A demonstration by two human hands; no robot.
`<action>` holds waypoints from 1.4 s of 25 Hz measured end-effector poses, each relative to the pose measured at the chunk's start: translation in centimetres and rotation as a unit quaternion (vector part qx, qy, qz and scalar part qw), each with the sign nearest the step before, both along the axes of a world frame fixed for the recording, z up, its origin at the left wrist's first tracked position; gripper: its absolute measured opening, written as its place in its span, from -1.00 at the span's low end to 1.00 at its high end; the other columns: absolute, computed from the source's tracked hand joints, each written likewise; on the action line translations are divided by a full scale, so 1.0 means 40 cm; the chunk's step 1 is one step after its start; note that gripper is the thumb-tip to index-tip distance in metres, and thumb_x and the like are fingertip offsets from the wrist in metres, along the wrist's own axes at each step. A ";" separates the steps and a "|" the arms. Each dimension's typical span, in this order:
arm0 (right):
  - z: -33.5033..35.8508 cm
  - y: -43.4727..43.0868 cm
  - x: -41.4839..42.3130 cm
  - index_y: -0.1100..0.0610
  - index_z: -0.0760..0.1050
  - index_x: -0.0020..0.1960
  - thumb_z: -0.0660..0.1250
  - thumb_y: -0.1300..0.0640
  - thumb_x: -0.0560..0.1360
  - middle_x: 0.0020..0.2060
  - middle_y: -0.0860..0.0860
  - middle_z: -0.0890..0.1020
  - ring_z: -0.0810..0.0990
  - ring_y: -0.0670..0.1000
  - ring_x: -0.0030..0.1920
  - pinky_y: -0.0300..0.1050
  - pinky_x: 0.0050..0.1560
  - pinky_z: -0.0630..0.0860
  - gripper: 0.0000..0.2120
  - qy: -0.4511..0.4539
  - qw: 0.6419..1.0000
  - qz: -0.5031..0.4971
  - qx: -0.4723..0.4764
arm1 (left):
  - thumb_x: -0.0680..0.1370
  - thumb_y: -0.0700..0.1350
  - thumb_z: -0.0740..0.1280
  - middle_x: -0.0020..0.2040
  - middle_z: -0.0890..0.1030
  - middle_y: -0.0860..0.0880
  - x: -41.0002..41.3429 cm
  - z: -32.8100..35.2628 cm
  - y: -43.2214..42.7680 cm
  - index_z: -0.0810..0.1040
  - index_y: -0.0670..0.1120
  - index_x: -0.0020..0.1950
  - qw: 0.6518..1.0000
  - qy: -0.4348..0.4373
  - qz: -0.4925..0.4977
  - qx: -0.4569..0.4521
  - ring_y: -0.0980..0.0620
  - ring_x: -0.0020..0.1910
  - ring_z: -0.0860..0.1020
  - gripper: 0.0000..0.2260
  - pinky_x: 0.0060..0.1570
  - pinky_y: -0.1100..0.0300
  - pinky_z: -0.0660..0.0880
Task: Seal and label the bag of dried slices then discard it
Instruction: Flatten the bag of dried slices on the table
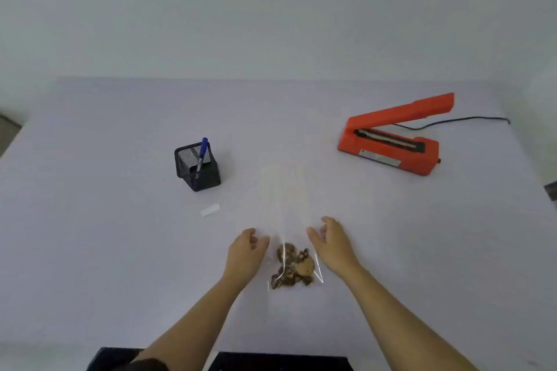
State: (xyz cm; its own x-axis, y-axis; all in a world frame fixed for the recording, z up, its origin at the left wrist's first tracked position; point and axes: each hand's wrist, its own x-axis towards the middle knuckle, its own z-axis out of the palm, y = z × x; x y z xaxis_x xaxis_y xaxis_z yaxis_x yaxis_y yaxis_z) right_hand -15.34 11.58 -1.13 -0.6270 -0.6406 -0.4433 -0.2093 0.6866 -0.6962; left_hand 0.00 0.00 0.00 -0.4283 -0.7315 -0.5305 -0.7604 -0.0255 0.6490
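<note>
Head view: the bag [286, 220] is flanked by the left hand [245, 251] and right hand [333, 245], fingers loosely open, gripping nothing; its empty top should be grasped evenly before the sealer [391, 141].

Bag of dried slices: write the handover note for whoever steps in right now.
Left hand and right hand: open, either side of the clear bag, holding nothing.
Bag lies flat on the table, dried slices at its near end, mouth pointing away.
Heat sealer: far right, arm raised.
Blue marker stands in the mesh pen holder; white label lies near it.
Done: nothing visible.
Left: seal, label, discard.
</note>
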 end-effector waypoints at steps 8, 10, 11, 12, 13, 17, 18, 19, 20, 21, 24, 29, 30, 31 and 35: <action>-0.046 -0.039 0.006 0.21 0.49 0.14 0.38 0.14 0.47 -0.10 0.03 0.54 0.52 -0.02 -0.09 -0.27 -0.08 0.39 -0.72 -0.091 0.989 -0.116 -0.032 | 0.50 -0.07 0.37 -0.09 0.61 -0.06 -0.054 -0.066 -0.017 0.59 -0.11 0.00 0.991 0.039 0.103 0.076 0.01 -0.14 0.56 -0.85 -0.13 0.19 0.52; -0.056 -0.035 0.002 0.20 0.55 0.00 0.40 0.18 0.46 -0.17 0.01 0.58 0.54 -0.01 -0.12 -0.32 -0.19 0.41 -0.85 -0.096 0.988 -0.117 -0.038 | 0.48 -0.13 0.40 -0.15 0.62 -0.08 -0.046 -0.071 -0.031 0.60 -0.12 -0.09 0.988 0.046 0.118 0.084 -0.01 -0.19 0.57 -0.92 -0.13 0.12 0.56; -0.058 -0.034 -0.003 0.18 0.56 -0.07 0.40 0.18 0.45 -0.21 -0.01 0.59 0.54 -0.01 -0.15 -0.36 -0.21 0.41 -0.91 -0.101 0.988 -0.109 -0.037 | 0.47 -0.15 0.41 -0.18 0.63 -0.09 -0.040 -0.074 -0.040 0.61 -0.14 -0.11 0.987 0.053 0.120 0.090 -0.03 -0.22 0.57 -0.94 -0.11 0.08 0.58; -0.059 -0.034 -0.006 0.15 0.56 -0.11 0.40 0.18 0.45 -0.26 -0.04 0.58 0.54 -0.03 -0.18 -0.38 -0.22 0.41 -0.94 -0.105 0.989 -0.100 -0.035 | 0.47 -0.18 0.41 -0.21 0.63 -0.09 -0.036 -0.074 -0.047 0.61 -0.16 -0.13 0.987 0.060 0.118 0.094 -0.04 -0.23 0.58 -0.94 -0.10 0.06 0.58; -0.058 -0.033 -0.009 0.13 0.55 -0.13 0.40 0.19 0.45 -0.28 -0.07 0.57 0.53 -0.04 -0.20 -0.39 -0.23 0.41 -0.96 -0.111 0.989 -0.092 -0.035 | 0.47 -0.19 0.41 -0.23 0.62 -0.09 -0.031 -0.076 -0.052 0.61 -0.17 -0.13 0.987 0.066 0.114 0.097 -0.04 -0.24 0.58 -0.95 -0.11 0.06 0.58; -0.059 -0.028 -0.011 0.09 0.51 -0.14 0.37 0.16 0.47 -0.23 -0.05 0.59 0.54 -0.06 -0.18 -0.35 -0.18 0.43 -0.96 -0.126 0.988 -0.077 -0.039 | 0.50 -0.16 0.37 -0.22 0.62 -0.06 -0.030 -0.070 -0.056 0.58 -0.13 -0.14 0.992 0.064 0.074 0.074 -0.02 -0.23 0.57 -0.94 -0.16 0.15 0.56; -0.060 -0.029 -0.010 0.08 0.50 -0.14 0.35 0.15 0.49 -0.17 -0.01 0.61 0.57 -0.03 -0.12 -0.30 -0.12 0.46 -0.95 -0.142 0.986 -0.076 -0.043 | 0.51 -0.15 0.35 -0.20 0.62 -0.06 -0.033 -0.066 -0.054 0.55 -0.12 -0.15 0.993 0.066 0.067 0.072 -0.01 -0.21 0.57 -0.94 -0.16 0.16 0.55; -0.060 -0.032 -0.009 0.07 0.48 -0.14 0.33 0.13 0.51 -0.11 0.02 0.63 0.59 0.00 -0.05 -0.22 -0.04 0.49 -0.94 -0.167 0.982 -0.079 -0.049 | 0.51 -0.15 0.33 -0.18 0.63 -0.07 -0.037 -0.063 -0.054 0.52 -0.12 -0.15 0.991 0.074 0.069 0.083 -0.02 -0.20 0.58 -0.94 -0.15 0.15 0.54; -0.058 -0.036 -0.007 0.06 0.45 -0.13 0.29 0.13 0.53 -0.06 0.04 0.64 0.61 0.02 0.00 -0.14 0.02 0.51 -0.93 -0.199 0.975 -0.086 -0.058 | 0.51 -0.15 0.32 -0.15 0.65 -0.10 -0.040 -0.059 -0.053 0.50 -0.13 -0.14 0.988 0.085 0.078 0.103 -0.03 -0.18 0.59 -0.93 -0.14 0.13 0.54; -0.052 -0.040 -0.003 0.07 0.42 -0.12 0.26 0.14 0.55 -0.03 0.04 0.65 0.62 0.02 0.02 -0.10 0.05 0.52 -0.93 -0.234 0.965 -0.097 -0.071 | 0.50 -0.14 0.33 -0.13 0.65 -0.12 -0.042 -0.056 -0.052 0.47 -0.14 -0.12 0.983 0.100 0.086 0.126 -0.05 -0.16 0.60 -0.91 -0.11 0.11 0.55; -0.044 -0.043 0.009 0.10 0.40 -0.10 0.33 0.16 0.51 -0.02 0.09 0.66 0.64 0.02 0.01 -0.09 0.04 0.56 -0.89 -0.277 0.948 -0.112 -0.106 | 0.44 -0.07 0.44 -0.12 0.67 -0.13 -0.037 -0.057 -0.050 0.41 -0.09 -0.05 0.977 0.131 0.060 0.156 -0.05 -0.14 0.64 -0.76 -0.10 0.08 0.57; -0.058 -0.030 0.012 0.09 0.42 -0.06 0.43 0.25 0.42 -0.07 0.11 0.67 0.65 0.07 -0.03 -0.06 0.03 0.58 -0.79 -0.243 0.962 -0.069 -0.102 | 0.43 -0.16 0.47 -0.15 0.68 -0.10 -0.023 -0.061 -0.057 0.51 -0.05 0.08 0.975 0.145 0.043 0.165 0.04 -0.18 0.65 -0.73 -0.18 0.26 0.53; -0.059 -0.029 0.013 0.08 0.44 -0.03 0.43 0.26 0.43 -0.08 0.11 0.67 0.65 0.06 -0.05 -0.09 0.00 0.59 -0.78 -0.247 0.961 -0.071 -0.106 | 0.42 -0.17 0.47 -0.18 0.68 -0.10 -0.021 -0.062 -0.058 0.57 -0.06 0.04 0.975 0.147 0.035 0.164 0.08 -0.23 0.64 -0.78 -0.21 0.31 0.52; -0.060 -0.029 0.017 0.08 0.46 0.00 0.42 0.27 0.43 -0.10 0.10 0.67 0.65 0.05 -0.06 -0.13 -0.04 0.59 -0.78 -0.253 0.958 -0.073 -0.109 | 0.43 -0.17 0.47 -0.20 0.68 -0.09 -0.019 -0.064 -0.059 0.61 -0.08 0.00 0.975 0.148 0.028 0.162 0.11 -0.26 0.63 -0.83 -0.23 0.34 0.51; -0.060 -0.030 0.030 0.10 0.53 -0.01 0.43 0.25 0.42 -0.13 0.06 0.65 0.63 0.01 -0.09 -0.19 -0.05 0.55 -0.82 -0.256 0.956 -0.096 -0.110 | 0.46 -0.18 0.43 -0.16 0.67 -0.02 -0.013 -0.065 -0.062 0.64 -0.08 -0.01 0.976 0.152 0.005 0.157 0.13 -0.22 0.61 -0.88 -0.20 0.38 0.50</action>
